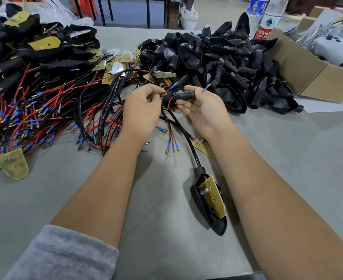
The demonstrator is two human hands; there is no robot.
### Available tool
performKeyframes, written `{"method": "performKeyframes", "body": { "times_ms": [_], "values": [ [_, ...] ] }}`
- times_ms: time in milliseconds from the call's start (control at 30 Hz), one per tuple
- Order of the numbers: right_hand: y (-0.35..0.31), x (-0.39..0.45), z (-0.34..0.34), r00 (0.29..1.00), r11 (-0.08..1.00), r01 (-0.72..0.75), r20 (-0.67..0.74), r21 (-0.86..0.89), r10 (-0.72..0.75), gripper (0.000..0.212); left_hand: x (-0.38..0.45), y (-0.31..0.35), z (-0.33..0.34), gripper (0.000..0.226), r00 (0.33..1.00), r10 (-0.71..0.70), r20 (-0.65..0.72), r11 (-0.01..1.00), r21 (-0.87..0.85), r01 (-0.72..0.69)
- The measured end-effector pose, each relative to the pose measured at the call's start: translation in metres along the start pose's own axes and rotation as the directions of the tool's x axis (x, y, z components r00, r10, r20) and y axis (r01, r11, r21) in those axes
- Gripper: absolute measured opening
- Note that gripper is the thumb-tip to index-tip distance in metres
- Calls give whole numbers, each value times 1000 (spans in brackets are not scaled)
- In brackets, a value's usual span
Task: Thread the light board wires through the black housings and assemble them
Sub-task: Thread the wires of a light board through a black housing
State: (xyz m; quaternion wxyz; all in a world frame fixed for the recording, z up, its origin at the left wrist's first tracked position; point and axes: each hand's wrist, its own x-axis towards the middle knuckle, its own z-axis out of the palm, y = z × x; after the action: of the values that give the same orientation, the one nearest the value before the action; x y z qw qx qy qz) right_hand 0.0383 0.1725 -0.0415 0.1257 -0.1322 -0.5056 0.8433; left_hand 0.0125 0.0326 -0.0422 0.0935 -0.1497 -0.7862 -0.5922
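Both hands are working mid-table, w/ fingers curled. The left hand is pinching a thin red wire btwn thumb & fingertips, right beside the black plastic housing w/ ribbed stem. The right hand is cradling that housing, palm up, fingers wrapped under it & thumb over its stem. A blue-sleeved wire tip is sticking out just past the right hand's fingers; another is showing above the housing.

An already assembled unit is lying on the grey table btwn the forearms: a black teardrop housing w/ a yellow light board sitting in it, its black cable running up toward the hands.

To the left, a tangled heap of red & black wires w/ blue sleeves & brass tips is spreading over the table, w/ loose yellow boards mixed in, one lying at the near left edge. Behind the hands, to the right, a pile of empty black housings is sitting next to a brown cardboard box. Two clear plastic water bottles are standing behind the pile. A grey sleeve is covering the left upper forearm.
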Motion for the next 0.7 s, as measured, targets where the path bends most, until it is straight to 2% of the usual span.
{"method": "performKeyframes", "body": {
  "times_ms": [133, 267, 467, 700],
  "values": [
    [0, 4, -3, 999, 995, -22, -47, 101, 27, 34, -1, 1, -2, 31, 999, -29, 22, 995, -91, 31],
    [1, 5, -3, 997, 988, -30, -69, 150, 41, 35, -1, 5, -5, 21, 1000, 15, -5, 982, -189, -16],
    [0, 5, -4, 997, 989, -21, -67, 145, 31, 35, 2, 0, -5, 37, 999, 41, -11, 995, -92, -41],
    [0, 4, -4, 998, 994, -27, -54, 103, 32, 35, 1, 1, -6, 31, 1000, 0, 25, 1000, -15, 0]
  ]
}}
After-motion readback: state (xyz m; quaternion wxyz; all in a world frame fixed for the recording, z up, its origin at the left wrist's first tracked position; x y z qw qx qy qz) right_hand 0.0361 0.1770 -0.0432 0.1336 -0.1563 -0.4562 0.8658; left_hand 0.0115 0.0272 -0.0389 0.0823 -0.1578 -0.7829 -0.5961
